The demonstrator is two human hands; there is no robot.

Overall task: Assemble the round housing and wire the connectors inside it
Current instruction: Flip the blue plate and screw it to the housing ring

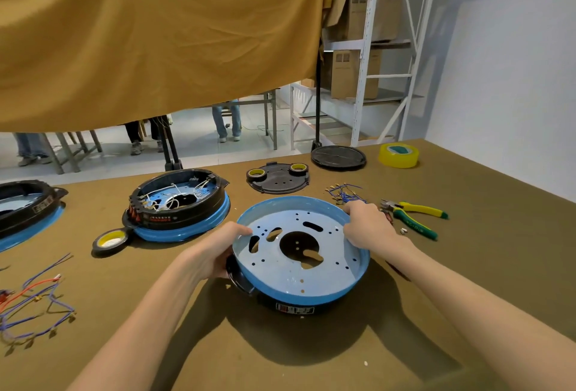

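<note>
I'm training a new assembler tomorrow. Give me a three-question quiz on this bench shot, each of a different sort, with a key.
1. True or false: both hands grip the rim of the blue housing.
2. Which tool lies just right of the right hand? A) screwdriver B) green-and-yellow pliers C) hammer
3. Fill in: the finished housing behind the left hand already has ____ inside it.

Key: 1 true; 2 B; 3 wires
</note>
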